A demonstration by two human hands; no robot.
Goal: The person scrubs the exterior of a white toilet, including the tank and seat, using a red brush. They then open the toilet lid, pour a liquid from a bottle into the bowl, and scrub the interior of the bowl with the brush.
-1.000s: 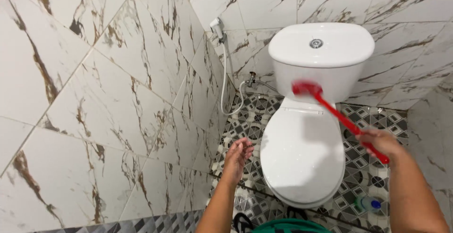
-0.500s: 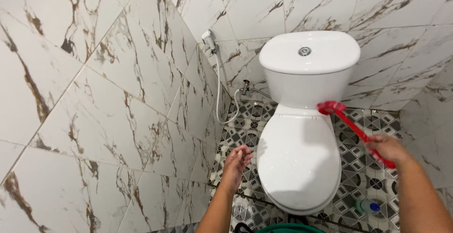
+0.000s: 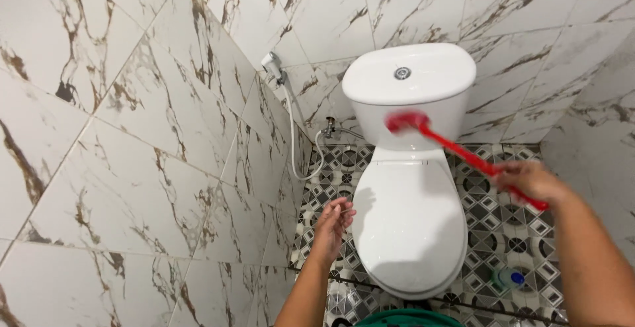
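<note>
Red toilet brush (image 3: 463, 153) is clenched by its handle in the right hand (image 3: 529, 183), its blurred head against the white cistern (image 3: 410, 92) front above the closed toilet lid (image 3: 407, 224), while the left hand (image 3: 332, 224) hangs open, empty, beside the bowl.

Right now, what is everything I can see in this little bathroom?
toilet: one, white, lid shut, on the patterned floor
tank: one, white, against the back wall, button on top
brush: one, red, head blurred at the tank's front
spray hose: one, white, hung on the left wall
wall tiles: many, white marble with brown veins
floor tiles: many, black-and-white pattern
bottle: one, blue cap, on the floor at right
left hand: open, empty, beside the toilet
right hand: fingers around the brush handle
</note>
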